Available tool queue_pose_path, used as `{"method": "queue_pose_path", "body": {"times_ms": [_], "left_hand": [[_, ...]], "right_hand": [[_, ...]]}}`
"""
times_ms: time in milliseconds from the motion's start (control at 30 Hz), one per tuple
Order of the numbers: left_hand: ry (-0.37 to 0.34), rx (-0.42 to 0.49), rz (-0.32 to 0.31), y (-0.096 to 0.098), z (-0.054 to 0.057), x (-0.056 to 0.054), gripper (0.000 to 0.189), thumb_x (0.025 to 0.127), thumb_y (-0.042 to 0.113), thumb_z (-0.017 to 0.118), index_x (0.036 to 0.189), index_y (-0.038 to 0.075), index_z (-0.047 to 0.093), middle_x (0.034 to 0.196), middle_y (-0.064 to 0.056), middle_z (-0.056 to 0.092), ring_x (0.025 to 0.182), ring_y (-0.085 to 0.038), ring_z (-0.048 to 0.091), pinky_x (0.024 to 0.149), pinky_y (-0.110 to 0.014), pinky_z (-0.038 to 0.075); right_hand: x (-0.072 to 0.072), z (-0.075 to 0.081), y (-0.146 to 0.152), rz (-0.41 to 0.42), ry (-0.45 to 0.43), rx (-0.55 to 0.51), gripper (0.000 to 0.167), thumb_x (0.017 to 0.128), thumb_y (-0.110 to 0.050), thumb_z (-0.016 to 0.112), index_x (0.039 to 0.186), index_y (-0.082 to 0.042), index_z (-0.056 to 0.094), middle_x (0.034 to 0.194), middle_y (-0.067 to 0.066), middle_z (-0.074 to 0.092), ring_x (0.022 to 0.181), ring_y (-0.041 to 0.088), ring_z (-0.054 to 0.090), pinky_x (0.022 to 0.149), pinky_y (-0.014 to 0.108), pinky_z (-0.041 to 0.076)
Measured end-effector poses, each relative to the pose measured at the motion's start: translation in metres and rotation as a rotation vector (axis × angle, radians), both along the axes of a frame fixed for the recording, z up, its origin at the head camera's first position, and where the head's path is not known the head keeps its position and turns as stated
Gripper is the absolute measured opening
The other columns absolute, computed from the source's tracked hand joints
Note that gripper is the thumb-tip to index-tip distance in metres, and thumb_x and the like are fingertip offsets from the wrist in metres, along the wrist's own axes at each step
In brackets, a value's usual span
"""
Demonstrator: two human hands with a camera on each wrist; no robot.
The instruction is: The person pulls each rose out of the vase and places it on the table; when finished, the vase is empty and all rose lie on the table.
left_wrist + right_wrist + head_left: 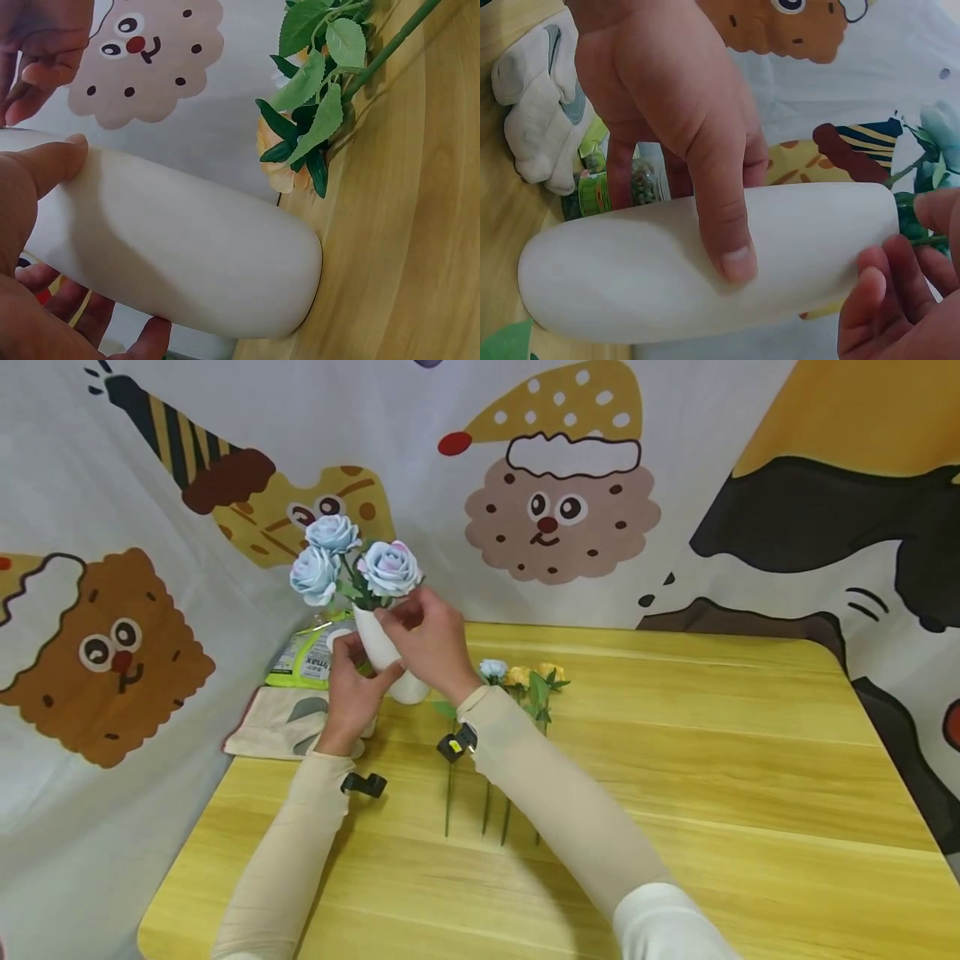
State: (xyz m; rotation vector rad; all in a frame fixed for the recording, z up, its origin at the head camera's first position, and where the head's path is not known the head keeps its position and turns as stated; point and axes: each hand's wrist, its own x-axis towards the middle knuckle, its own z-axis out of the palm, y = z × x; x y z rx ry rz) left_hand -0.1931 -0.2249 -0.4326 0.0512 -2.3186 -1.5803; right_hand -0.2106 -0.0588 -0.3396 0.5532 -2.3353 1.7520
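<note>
A white vase leans toward the back left on the table, holding three pale blue roses at its mouth. My left hand grips the vase around its body; in the right wrist view its thumb lies along the white side. At the mouth, my right hand has thumb and fingers around a green rose stem, with fingertips against the rim. In the left wrist view the vase's base is down at the wooden tabletop.
Several loose roses, a blue one and yellow ones, lie on the table right of the vase, stems toward me. Behind my left hand are a pale work glove and a green-and-grey package. A printed cloth hangs behind.
</note>
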Motion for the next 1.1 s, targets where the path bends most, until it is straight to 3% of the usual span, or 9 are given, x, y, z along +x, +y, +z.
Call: {"method": "queue_pose_path", "body": {"times_ms": [333,667,867,1100], "left_hand": [[-0.012,-0.005,0.016,0.001,0.0,0.0,0.076,0.088,0.028,0.088,0.143,0.004,0.041,0.139,-0.017,0.052,0.127,-0.028,0.057,0.101,-0.047,0.054],[-0.018,0.016,0.0,0.0,-0.001,0.001,0.08,0.088,0.039,0.088,0.143,0.006,0.04,0.141,-0.017,0.051,0.13,-0.029,0.055,0.108,-0.054,0.051],[-0.017,0.02,0.002,0.0,0.0,0.0,0.08,0.088,0.038,0.088,0.144,0.006,0.041,0.142,-0.017,0.052,0.131,-0.029,0.055,0.109,-0.054,0.05],[-0.019,0.023,0.022,0.001,0.0,0.001,0.08,0.086,0.038,0.089,0.143,0.006,0.043,0.141,-0.017,0.053,0.131,-0.028,0.055,0.11,-0.054,0.049]], "right_hand": [[-0.008,0.004,-0.012,-0.126,0.015,0.028,0.017,0.1,-0.025,0.075,0.099,-0.008,0.072,0.086,0.005,0.073,0.082,0.016,0.066,0.071,0.026,0.051],[-0.005,0.013,-0.006,-0.163,0.092,-0.078,0.019,0.102,-0.024,0.074,0.11,-0.007,0.075,0.106,0.006,0.078,0.1,0.017,0.072,0.087,0.026,0.058],[-0.003,0.021,0.001,-0.187,0.122,-0.225,0.016,0.101,-0.016,0.073,0.108,-0.001,0.073,0.103,0.013,0.077,0.094,0.022,0.077,0.081,0.025,0.062],[0.0,0.031,0.015,-0.142,0.205,-0.421,0.016,0.103,-0.007,0.069,0.112,0.006,0.069,0.102,0.02,0.074,0.084,0.033,0.078,0.073,0.04,0.066]]}}
